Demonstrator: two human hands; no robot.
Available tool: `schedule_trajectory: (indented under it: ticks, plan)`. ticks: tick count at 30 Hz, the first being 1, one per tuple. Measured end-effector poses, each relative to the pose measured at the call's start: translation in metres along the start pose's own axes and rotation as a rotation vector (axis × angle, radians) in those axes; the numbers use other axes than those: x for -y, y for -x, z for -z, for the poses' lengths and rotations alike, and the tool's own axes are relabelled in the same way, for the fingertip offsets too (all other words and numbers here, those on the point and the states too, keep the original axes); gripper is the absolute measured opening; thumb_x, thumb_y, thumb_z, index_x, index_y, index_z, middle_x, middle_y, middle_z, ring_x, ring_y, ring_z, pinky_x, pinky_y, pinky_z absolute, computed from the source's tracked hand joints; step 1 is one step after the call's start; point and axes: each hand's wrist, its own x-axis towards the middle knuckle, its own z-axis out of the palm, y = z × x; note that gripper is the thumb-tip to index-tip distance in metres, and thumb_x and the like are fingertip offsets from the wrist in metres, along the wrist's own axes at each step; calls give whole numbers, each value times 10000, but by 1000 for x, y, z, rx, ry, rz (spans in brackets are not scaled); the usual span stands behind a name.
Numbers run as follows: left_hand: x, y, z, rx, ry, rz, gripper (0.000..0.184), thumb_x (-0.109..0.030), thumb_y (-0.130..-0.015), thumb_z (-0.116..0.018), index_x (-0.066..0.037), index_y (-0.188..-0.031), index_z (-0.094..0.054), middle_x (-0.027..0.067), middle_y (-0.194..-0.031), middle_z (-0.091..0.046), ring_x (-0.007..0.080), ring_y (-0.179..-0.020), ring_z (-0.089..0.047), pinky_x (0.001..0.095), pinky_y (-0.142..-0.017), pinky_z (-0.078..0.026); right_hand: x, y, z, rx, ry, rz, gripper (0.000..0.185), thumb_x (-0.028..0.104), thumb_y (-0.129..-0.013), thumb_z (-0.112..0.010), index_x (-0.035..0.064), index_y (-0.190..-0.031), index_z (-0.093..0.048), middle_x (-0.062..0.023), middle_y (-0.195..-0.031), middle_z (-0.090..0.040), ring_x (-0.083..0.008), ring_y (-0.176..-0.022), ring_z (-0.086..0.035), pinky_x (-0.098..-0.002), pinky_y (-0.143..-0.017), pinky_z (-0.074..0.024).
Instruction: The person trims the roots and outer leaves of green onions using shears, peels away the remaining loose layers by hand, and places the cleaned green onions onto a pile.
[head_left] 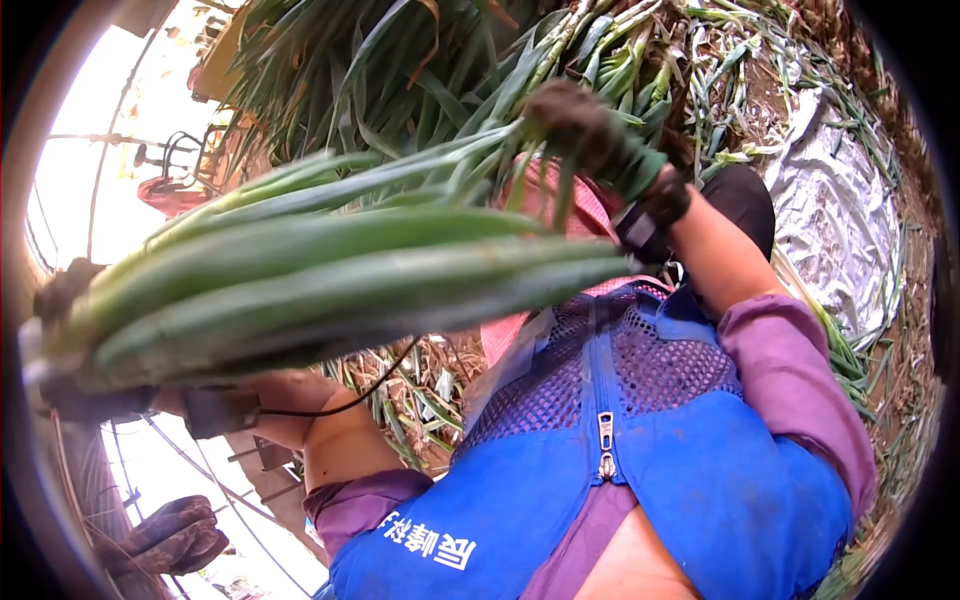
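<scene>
A bunch of green onions [330, 290] stretches across the view, blurred by motion, its thick end at the far left. My left hand [100, 400], in a dark glove, is wrapped round that thick end. Its fingers are partly hidden and smeared. My right hand [585, 130] wears a soiled brown glove with a green cuff and is closed on long green onion leaves at the upper middle. Behind it lies a large heap of green onions [400, 80]. A dark band with a black cable is on my left wrist.
Loose leaves and peelings [725, 80] litter the ground at the upper right. A crumpled silvery sheet [840, 210] lies beside my right arm. A pink cloth [500, 335] is in front of my blue vest. At lower left is a dark, glove-like object [170, 540].
</scene>
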Motion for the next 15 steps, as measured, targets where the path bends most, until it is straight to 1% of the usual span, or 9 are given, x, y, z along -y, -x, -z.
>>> schedule_trajectory:
  ticks: [2,3,5,7,9,11,12,14,15]
  plan:
    - [0,3,8,-217,-164,9,440,-215,-951,-587,96,-1233,-456,260,-1097,-606,339,-1000,-664,429,-881,-580,-12,22,57,-273,-172,-633,199,239,-975,-550,66,-1024,-635,-47,-873,-598,-168,-793,-589,-314,-755,-545]
    - [-3,3,20,-350,-247,18,447,-218,-955,-583,100,-1241,-453,265,-1104,-605,344,-1007,-665,433,-884,-581,-20,34,88,-419,-150,-755,221,265,-990,-512,67,-1009,-609,-47,-855,-564,-167,-771,-566,-317,-741,-544]
    - [-7,-2,49,-593,-365,21,482,-241,-962,-579,116,-1254,-439,276,-1096,-606,369,-989,-668,454,-878,-587,-26,48,156,-636,-30,-812,279,318,-1020,-436,70,-979,-557,-47,-819,-497,-167,-726,-520,-323,-713,-542]
    - [-21,-6,104,-822,-456,0,538,-279,-966,-579,139,-1266,-418,287,-1066,-610,408,-941,-673,487,-859,-596,-17,53,227,-711,194,-752,317,349,-1022,-432,77,-1061,-591,-63,-886,-585,-177,-768,-595,-314,-677,-545]
    - [-36,-6,136,-910,-471,18,568,-286,-958,-597,140,-1281,-407,283,-1068,-606,405,-941,-672,489,-861,-597,-9,59,301,-773,431,-685,331,339,-1037,-421,77,-1122,-604,-71,-929,-637,-188,-805,-631,-309,-664,-546]
    - [-37,-12,120,-1076,-570,-27,580,-308,-947,-624,117,-1288,-425,264,-1051,-613,381,-937,-674,476,-853,-595,7,76,355,-778,604,-710,342,352,-1045,-422,93,-1173,-605,-71,-934,-646,-185,-784,-620,-324,-662,-524]
    - [-34,-18,97,-1200,-662,-67,578,-326,-940,-643,93,-1288,-449,247,-1033,-621,359,-932,-678,462,-844,-592,20,78,355,-820,641,-826,337,357,-1049,-417,118,-1189,-611,-73,-927,-652,-186,-777,-619,-329,-659,-517]
    - [-49,-17,100,-1255,-708,1,566,-347,-933,-661,67,-1277,-485,232,-1012,-631,333,-931,-680,442,-833,-587,48,80,353,-888,693,-1068,333,367,-1059,-408,169,-1221,-621,-77,-913,-664,-190,-764,-616,-339,-654,-503]
    - [-47,-20,79,-1288,-719,30,523,-363,-933,-668,40,-1241,-539,202,-1002,-647,307,-893,-684,416,-793,-576,39,107,369,-810,766,-1110,372,411,-1029,-436,142,-1187,-637,-95,-905,-674,-209,-763,-626,-351,-668,-503]
